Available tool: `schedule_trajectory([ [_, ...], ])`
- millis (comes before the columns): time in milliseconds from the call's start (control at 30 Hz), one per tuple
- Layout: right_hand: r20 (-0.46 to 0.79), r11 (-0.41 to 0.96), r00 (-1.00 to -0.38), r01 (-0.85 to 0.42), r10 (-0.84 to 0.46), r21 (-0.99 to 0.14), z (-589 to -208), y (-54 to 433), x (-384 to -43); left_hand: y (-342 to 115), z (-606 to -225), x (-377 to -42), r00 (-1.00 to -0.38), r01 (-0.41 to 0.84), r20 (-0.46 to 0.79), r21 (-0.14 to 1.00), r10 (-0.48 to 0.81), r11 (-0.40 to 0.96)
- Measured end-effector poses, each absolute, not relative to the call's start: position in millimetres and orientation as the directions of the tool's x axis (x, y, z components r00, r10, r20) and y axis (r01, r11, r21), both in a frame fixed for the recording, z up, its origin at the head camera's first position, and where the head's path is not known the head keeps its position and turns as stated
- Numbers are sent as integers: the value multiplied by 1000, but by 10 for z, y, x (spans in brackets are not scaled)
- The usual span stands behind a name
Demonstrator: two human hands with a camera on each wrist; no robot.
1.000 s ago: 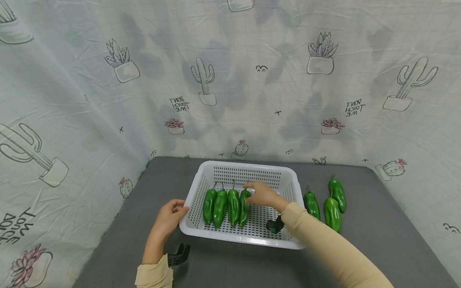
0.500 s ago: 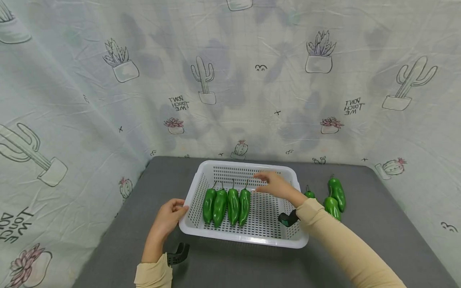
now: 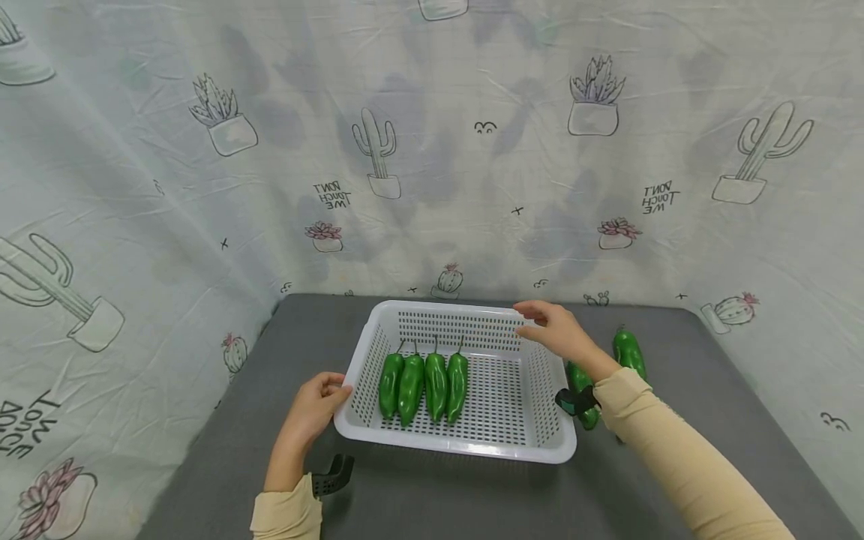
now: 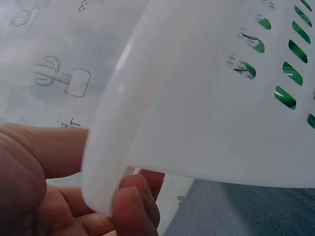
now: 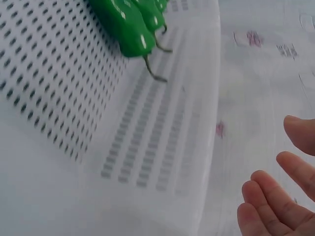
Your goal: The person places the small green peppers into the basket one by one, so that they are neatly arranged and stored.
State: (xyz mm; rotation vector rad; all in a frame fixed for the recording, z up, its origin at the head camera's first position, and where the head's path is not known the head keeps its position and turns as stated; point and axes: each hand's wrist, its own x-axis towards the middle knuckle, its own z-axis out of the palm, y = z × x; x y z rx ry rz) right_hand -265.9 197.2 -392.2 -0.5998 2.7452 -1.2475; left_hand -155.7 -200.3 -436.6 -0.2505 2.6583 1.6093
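Observation:
A white perforated plastic basket stands on the grey table, with several green peppers lined up side by side in its left half, stems toward the back. My left hand grips the basket's left rim; in the left wrist view the rim sits between thumb and curled fingers. Over the back right corner of the basket, my right hand hovers with fingers apart and nothing in them. The right wrist view shows its fingers loosely extended outside the basket wall.
To the right of the basket lie more green peppers; one pepper shows at the back, another is partly hidden by the right wrist. A cactus-print curtain hangs behind the grey table.
My right hand has moved away from the rightmost pepper in the basket, rightward to the basket's far right corner. The left hand stays on the rim.

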Motion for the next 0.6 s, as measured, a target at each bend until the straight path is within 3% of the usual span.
schedule_trajectory([
  [600,78,702,-983,-174,-167,-690,-3959,2981,-2583,-2007,-4342,-1552,-987,-149,-106,872,-118,467],
])
